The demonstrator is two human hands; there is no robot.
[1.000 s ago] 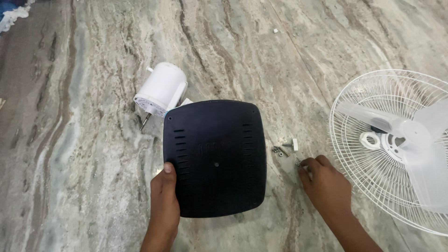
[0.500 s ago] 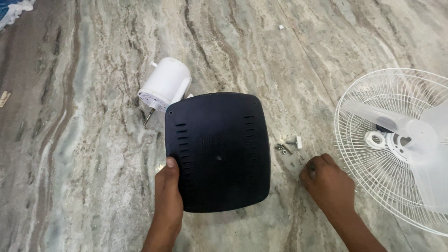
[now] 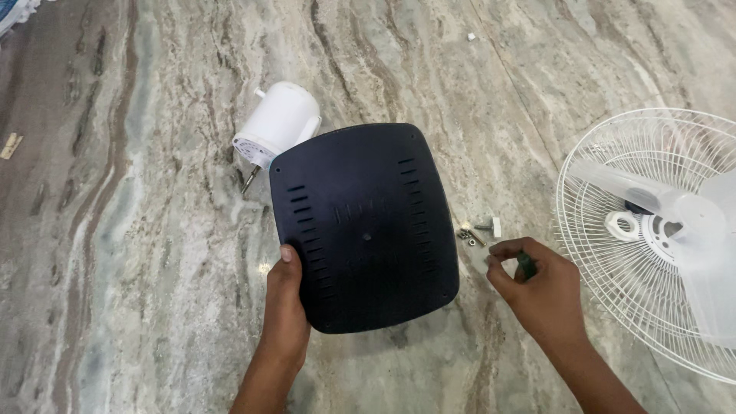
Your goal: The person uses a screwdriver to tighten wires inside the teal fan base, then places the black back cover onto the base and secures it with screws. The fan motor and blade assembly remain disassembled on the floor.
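The left hand (image 3: 285, 295) has its grip clamped on the near-left edge of the black square fan base (image 3: 365, 227), thumb on top, tilting it up off the marble floor (image 3: 138, 230). The right hand (image 3: 537, 287) is closed on a small dark piece, probably a screw, just beside the loose screws (image 3: 469, 235). The step looks like fitting fasteners to the base; next comes lining the piece up with a hole. The base runs slightly longer away from the person, its slotted underside facing up.

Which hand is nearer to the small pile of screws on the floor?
Right. The right hand is just below the screws; the left hand grips the black base, across it.
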